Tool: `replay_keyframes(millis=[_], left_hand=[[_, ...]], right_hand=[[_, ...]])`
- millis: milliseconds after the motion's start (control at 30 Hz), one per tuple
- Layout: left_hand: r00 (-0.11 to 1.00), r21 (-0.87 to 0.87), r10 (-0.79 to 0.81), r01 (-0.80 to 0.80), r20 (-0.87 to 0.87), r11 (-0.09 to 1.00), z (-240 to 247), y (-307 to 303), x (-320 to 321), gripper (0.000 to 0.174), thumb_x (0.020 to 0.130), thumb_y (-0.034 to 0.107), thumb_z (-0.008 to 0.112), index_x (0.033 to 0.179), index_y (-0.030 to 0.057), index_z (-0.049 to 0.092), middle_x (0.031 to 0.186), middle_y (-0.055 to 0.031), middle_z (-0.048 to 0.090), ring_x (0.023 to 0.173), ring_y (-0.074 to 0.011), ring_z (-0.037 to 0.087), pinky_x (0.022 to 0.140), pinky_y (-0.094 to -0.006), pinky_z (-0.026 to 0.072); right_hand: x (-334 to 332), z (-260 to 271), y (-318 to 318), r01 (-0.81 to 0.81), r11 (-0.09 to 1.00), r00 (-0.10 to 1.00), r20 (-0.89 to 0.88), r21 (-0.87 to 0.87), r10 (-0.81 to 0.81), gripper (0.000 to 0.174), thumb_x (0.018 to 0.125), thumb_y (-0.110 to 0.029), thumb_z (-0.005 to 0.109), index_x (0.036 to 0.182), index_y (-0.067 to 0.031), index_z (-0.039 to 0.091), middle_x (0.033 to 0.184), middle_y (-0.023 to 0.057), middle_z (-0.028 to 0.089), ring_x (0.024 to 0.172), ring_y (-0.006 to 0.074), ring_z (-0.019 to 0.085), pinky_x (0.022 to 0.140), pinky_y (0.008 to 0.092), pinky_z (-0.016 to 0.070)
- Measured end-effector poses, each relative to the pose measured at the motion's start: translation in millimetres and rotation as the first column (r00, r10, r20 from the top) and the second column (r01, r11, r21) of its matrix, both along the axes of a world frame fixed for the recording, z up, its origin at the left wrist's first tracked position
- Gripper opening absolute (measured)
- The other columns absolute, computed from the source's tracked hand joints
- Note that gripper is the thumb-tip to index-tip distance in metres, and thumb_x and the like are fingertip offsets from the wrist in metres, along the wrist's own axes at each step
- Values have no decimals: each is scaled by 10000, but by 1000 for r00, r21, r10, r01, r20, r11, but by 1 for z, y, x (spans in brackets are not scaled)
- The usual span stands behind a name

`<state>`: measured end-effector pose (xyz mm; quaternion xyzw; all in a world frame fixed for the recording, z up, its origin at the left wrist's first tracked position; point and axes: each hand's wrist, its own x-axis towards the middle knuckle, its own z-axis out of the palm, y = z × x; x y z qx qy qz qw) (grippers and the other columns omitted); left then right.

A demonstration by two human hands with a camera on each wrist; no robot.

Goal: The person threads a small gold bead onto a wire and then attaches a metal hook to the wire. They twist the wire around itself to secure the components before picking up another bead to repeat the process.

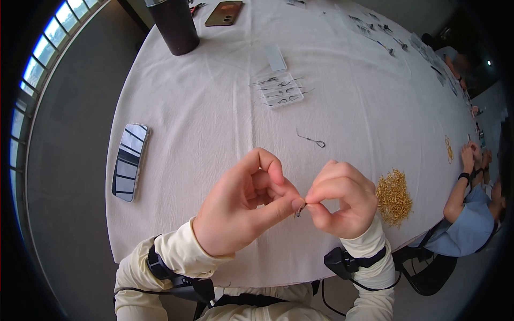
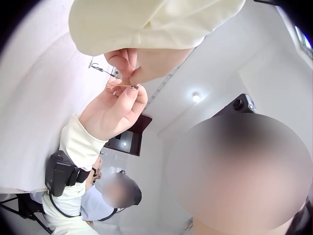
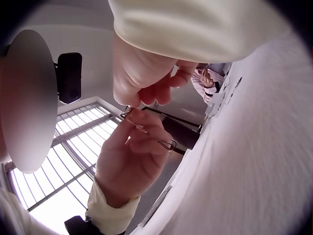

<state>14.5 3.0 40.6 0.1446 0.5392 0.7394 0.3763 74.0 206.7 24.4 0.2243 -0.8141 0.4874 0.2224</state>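
My left hand [image 1: 243,206] pinches a tiny dark-and-gold piece [image 1: 299,212] between thumb and index finger. From the right, my right hand [image 1: 345,199] meets it, thumb and index tips pinched at the same piece. In the right wrist view, thin wire-like loops [image 3: 167,145] show against the left hand [image 3: 132,161]. Beyond the hands a dark looped line [image 1: 319,143] lies on the cloth. Right of the right hand is a pile of small gold pieces [image 1: 394,198].
A clear compartment case [image 1: 282,92] with dark looped lines stands mid-table, its lid behind it. Phones [image 1: 130,162] lie at left and back, near a dark tumbler [image 1: 174,29]. Gold rings [image 1: 448,148] lie at right, near a seated person in blue [image 1: 466,224].
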Motion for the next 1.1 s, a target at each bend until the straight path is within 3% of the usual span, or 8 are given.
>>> replay_keyframes(millis=[233,733,867,933,1100], left_hand=[[967,-28,56,-65,-248,997,1,1,9,299,912,-8,690,1028,67,424,957,-65,636,871,-87,614,818,-245,495],[972,48,117,-109,-206,993,-1,3,12,237,944,-7,640,1040,60,433,993,-55,607,898,-78,561,808,-254,465],[972,68,125,-113,-198,991,1,4,12,210,941,-11,638,1058,38,470,970,-29,614,888,-76,600,791,-232,491],[991,10,93,-93,-94,996,9,3,11,229,949,22,646,1037,76,442,961,-51,628,868,-89,585,741,-239,477],[995,39,92,-91,-27,995,7,4,10,241,945,23,652,1045,85,441,961,-62,639,848,-96,600,712,-238,497]], right_hand=[[-1,-1,-1,-7,999,1000,0,-33,7,219,717,84,740,883,-41,669,844,54,632,734,185,661,624,296,538],[-3,3,-2,-50,998,997,54,-41,53,237,698,107,681,867,-40,604,822,53,590,680,156,601,599,281,489],[-3,3,-2,-46,998,996,75,-52,49,230,707,112,672,864,-39,598,822,51,586,674,142,588,595,276,479],[-3,2,-3,-41,997,996,78,-62,46,226,712,112,670,865,-38,599,822,51,586,675,139,588,595,275,478],[-3,1,-3,-27,996,997,74,-80,33,198,743,100,666,873,-37,606,832,51,587,677,133,586,598,268,474]])
